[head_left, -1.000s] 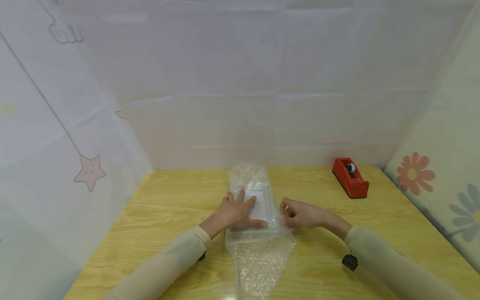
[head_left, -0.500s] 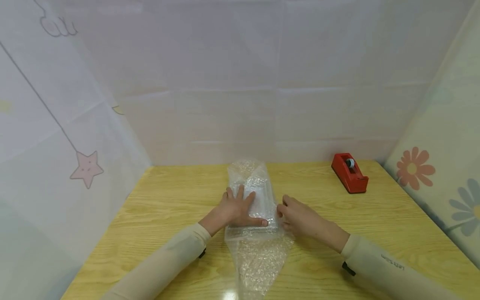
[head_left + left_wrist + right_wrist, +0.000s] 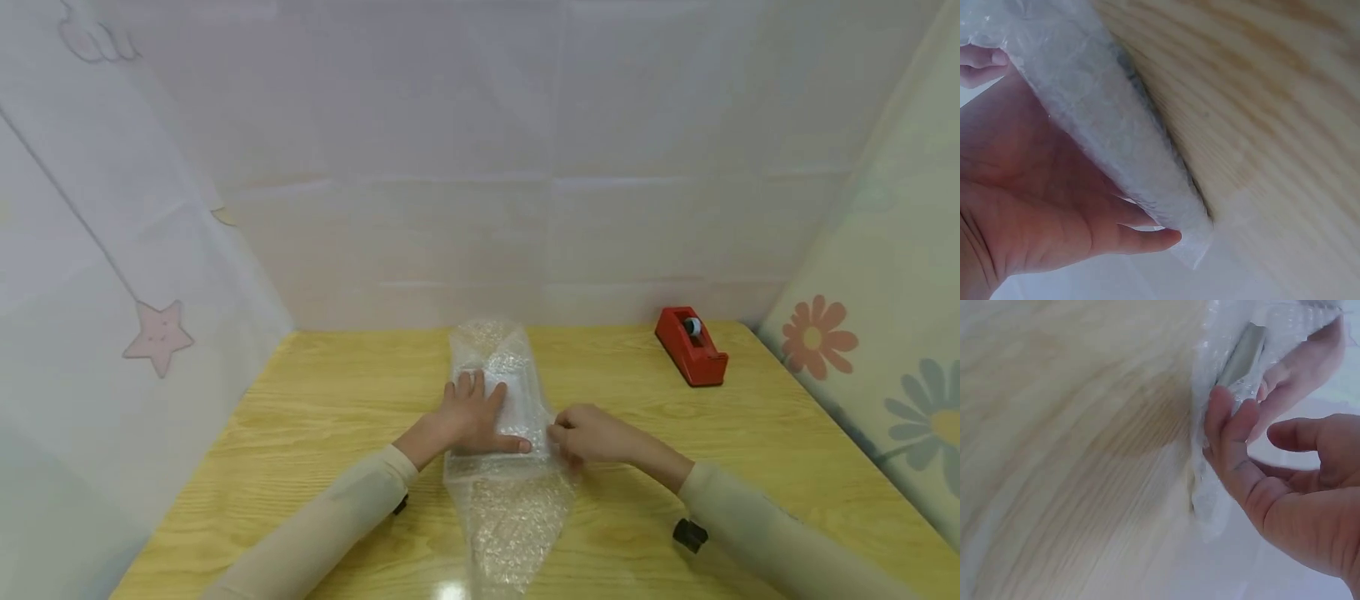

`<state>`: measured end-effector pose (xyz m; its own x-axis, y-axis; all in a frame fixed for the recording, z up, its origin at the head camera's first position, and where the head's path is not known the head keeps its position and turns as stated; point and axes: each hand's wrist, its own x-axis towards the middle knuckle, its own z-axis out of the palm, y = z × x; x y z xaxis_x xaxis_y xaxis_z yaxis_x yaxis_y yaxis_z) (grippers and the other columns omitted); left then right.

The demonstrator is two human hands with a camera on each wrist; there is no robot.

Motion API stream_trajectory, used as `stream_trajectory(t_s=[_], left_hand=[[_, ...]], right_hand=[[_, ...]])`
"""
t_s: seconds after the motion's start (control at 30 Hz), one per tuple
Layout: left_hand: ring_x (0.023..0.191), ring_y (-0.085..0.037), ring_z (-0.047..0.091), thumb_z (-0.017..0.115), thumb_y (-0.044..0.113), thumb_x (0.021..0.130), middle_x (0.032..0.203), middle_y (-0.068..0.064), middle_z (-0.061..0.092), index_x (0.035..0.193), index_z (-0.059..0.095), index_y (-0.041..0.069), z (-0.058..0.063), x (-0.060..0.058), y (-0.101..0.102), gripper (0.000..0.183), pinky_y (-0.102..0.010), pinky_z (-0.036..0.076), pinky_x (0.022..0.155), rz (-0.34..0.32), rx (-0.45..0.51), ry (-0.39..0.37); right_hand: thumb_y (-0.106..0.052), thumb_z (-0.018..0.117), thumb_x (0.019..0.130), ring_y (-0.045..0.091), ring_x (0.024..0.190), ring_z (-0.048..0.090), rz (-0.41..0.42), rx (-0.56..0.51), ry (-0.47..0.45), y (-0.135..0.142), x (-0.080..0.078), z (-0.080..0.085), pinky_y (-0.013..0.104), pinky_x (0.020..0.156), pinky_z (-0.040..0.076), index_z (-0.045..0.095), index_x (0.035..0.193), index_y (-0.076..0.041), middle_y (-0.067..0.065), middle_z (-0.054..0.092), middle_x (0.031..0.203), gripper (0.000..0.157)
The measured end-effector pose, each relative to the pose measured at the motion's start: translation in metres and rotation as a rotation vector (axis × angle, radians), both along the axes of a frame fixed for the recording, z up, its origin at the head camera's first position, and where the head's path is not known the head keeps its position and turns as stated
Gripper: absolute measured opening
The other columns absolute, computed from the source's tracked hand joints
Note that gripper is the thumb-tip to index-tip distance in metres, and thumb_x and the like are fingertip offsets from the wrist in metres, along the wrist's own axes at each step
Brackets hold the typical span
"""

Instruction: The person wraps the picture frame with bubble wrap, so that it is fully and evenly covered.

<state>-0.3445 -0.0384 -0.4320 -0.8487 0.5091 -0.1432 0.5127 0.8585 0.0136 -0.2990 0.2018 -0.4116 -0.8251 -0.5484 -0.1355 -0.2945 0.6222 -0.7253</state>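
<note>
A flat whitish, box-like object [image 3: 516,410] lies inside clear bubble wrap [image 3: 517,521] at the middle of the table. My left hand [image 3: 472,421] rests spread on top of it, thumb stretched toward the right edge. In the left wrist view, the palm and thumb [image 3: 1147,239] lie along the wrapped side. My right hand [image 3: 596,435] is at the right edge of the wrap, fingers curled onto it. The right wrist view shows those bent fingers [image 3: 1241,434] at the wrap beside a greyish strip [image 3: 1244,357], with the thumb held apart.
A red tape dispenser [image 3: 692,348] with a small roll stands at the back right of the wooden table [image 3: 337,400]. Pale sheets with printed star and flowers enclose the back and sides. A loose tail of wrap runs toward the front edge.
The right hand's fingers have shifted and re-curled along the right edge of the wrap. My left hand stays pressed on top, and the dispenser has not moved on the table.
</note>
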Motion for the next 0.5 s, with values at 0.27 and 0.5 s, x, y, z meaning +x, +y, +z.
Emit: stream_trajectory(t_s=[0.27,0.5], left_hand=[[0.140,-0.057,0.027,0.039,0.097,0.075,0.154,-0.038,0.027,0.159,0.033,0.008,0.010,0.002,0.008,0.122,-0.066,0.030,0.107,-0.007,-0.098,0.019],[0.135,-0.054,0.034,0.042,0.094,0.078,0.156,-0.028,0.029,0.156,0.041,0.013,0.007,-0.005,-0.003,0.112,-0.067,0.037,0.101,-0.067,-0.058,0.054]], right_hand=[[-0.031,0.070,0.099,0.026,0.045,0.064,-0.127,0.017,-0.079,-0.015,-0.012,-0.006,0.030,0.045,0.046,0.067,0.062,0.000,0.012,0.063,0.052,0.048],[-0.032,0.074,0.096,0.021,0.043,0.060,-0.158,0.024,-0.105,-0.017,-0.015,-0.009,0.024,0.043,0.038,0.065,0.061,0.001,0.012,0.062,0.051,0.049]])
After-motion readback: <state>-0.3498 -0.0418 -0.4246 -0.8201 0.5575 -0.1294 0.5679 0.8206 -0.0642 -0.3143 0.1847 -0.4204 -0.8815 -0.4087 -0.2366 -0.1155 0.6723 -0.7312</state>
